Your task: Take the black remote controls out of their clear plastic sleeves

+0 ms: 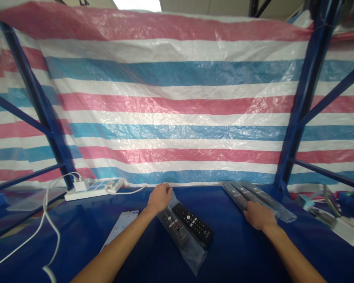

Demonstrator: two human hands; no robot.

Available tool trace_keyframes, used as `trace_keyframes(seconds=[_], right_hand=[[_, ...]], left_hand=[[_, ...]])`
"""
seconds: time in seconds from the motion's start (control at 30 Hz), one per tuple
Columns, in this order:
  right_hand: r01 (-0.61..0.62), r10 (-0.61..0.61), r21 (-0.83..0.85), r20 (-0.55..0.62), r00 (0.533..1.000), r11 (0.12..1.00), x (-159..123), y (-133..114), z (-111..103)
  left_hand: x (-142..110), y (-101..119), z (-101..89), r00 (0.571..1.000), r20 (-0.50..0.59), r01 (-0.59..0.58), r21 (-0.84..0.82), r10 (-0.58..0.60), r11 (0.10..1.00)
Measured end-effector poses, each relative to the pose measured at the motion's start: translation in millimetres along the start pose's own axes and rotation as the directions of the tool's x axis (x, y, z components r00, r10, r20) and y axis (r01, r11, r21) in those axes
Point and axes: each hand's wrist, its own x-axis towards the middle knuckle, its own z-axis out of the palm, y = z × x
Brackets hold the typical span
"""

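Observation:
My left hand has its fingers closed at the upper end of a clear plastic bag with a black remote control inside. Right beside that bag lies a bare black remote control, with white and grey buttons, slanting toward me. Off to the right, my right hand is curled over the near end of a bagged remote control, and its fingertips are partly hidden. Two more bagged remotes lie alongside it, side by side.
A phone with a lit screen lies left of my left forearm. Behind it sits a white power strip with cables. A blue metal frame and a striped plastic sheet close off the back. A white box-like device stands far right.

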Motion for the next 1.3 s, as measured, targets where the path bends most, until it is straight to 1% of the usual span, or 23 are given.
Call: trace_keyframes(seconds=[0.1,0.2,0.27,0.37,0.4,0.47,0.57,0.63,0.7,0.8,0.93,1.03,1.2,1.3], right_hand=[[0.051,-0.048,-0.039,0.08,0.996,0.998,-5,-19,4],[0.153,-0.147,-0.033,0.125,0.981,0.988,-12,-36,4],[0.247,-0.248,0.026,0.158,0.956,0.969,-17,-42,4],[0.374,-0.415,0.212,0.204,0.887,0.903,-23,-46,4],[0.391,-0.45,0.268,0.211,0.868,0.88,-25,-47,5],[0.394,-0.477,0.333,0.222,0.85,0.857,-28,-48,6],[0.379,-0.485,0.388,0.221,0.846,0.84,-28,-48,6],[0.378,-0.486,0.42,0.185,0.854,0.825,-25,-47,6],[0.379,-0.462,0.419,0.114,0.879,0.825,-22,-45,6],[0.36,-0.395,0.376,0.017,0.919,0.854,-17,-42,5],[0.339,-0.358,0.354,-0.013,0.934,0.871,-15,-40,4],[0.344,-0.36,0.351,-0.021,0.933,0.871,-15,-39,3],[0.335,-0.342,0.347,-0.043,0.939,0.876,-13,-39,-2],[0.316,-0.32,0.343,-0.048,0.946,0.884,-13,-38,-4]], left_hand=[[-6,8,-3.1,0.996,-0.073,-0.045,0.024,0.046,0.999],[-9,15,-4.0,0.986,-0.11,-0.125,0.043,0.129,0.991],[-9,20,-2.7,0.987,-0.062,-0.147,0.034,0.149,0.988],[-5,27,3.0,0.99,0.047,-0.136,0.014,0.135,0.991],[-2,30,6.0,0.989,0.074,-0.13,0.01,0.129,0.991],[4,35,13.4,0.986,0.112,-0.126,0.006,0.125,0.992],[14,43,26.5,0.974,0.186,-0.133,-0.005,0.132,0.991],[21,49,35.5,0.963,0.232,-0.133,-0.017,0.133,0.991],[29,54,44.1,0.955,0.272,-0.113,-0.028,0.117,0.993],[40,60,55.4,0.944,0.322,-0.059,-0.041,0.069,0.997],[48,65,65.6,0.929,0.37,0.001,-0.06,0.022,0.998],[45,67,68.3,0.935,0.355,0.018,-0.054,0.003,0.998],[37,71,67.8,0.969,0.247,0.008,-0.039,0.002,0.999],[38,71,68.3,0.969,0.247,0.014,-0.042,-0.003,0.999]])
